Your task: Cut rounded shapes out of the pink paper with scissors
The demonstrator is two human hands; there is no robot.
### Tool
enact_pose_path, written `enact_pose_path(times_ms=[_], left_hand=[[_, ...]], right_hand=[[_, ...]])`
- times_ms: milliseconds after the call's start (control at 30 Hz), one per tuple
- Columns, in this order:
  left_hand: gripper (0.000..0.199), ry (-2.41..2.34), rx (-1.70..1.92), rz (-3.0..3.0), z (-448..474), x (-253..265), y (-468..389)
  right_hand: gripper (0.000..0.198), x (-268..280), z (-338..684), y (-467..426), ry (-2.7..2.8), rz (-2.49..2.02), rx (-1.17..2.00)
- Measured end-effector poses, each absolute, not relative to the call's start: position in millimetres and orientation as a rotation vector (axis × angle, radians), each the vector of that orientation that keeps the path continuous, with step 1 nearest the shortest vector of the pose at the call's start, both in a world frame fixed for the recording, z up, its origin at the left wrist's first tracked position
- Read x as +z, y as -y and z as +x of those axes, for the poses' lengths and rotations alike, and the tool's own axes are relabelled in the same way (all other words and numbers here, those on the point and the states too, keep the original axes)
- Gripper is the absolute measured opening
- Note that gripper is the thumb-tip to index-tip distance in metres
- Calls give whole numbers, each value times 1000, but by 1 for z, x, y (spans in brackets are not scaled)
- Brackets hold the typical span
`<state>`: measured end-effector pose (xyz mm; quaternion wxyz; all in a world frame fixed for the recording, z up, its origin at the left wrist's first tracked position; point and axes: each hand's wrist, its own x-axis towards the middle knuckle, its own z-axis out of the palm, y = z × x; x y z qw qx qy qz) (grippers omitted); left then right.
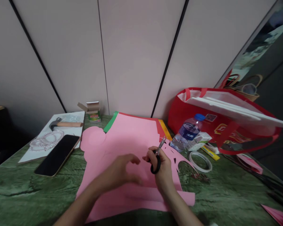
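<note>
Pink paper sheets [122, 142] lie spread in front of me, with the near edge curling into a roll [184, 197]. Over the middle of the paper is my left hand [124, 171], its thumb and fingers apart with nothing between them, slightly blurred. My right hand [161, 166] is closed around a pair of scissors [156, 164] with black handles. The short metal blades point up and away from me. A rounded, scalloped pink cutout [91, 138] lies at the left side of the sheets. Cut-out pink scrap [179, 160] with holes lies right of my right hand.
Left are a black phone [58, 155], a beaded string [47, 140] and a hammer [67, 124] on a white board. An opened small box [93, 113] stands at the back. Right are a water bottle [187, 133], a tape roll [200, 162] and a large red bag [193, 106].
</note>
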<state>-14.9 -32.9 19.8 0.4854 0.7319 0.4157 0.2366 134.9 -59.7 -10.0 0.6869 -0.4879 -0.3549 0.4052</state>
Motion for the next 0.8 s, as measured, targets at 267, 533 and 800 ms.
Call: enact_pose_path(times_ms=[267, 533, 800], left_hand=[[10, -1063, 219, 2386, -7, 9, 46], [17, -1255, 1100, 1525, -29, 32, 14], [14, -670, 1316, 746, -16, 20, 10]], right_hand=[[7, 14, 140, 72, 855, -1087, 645], [9, 23, 145, 89, 1030, -1033, 142], [20, -6, 140, 61, 1003, -1156, 635]])
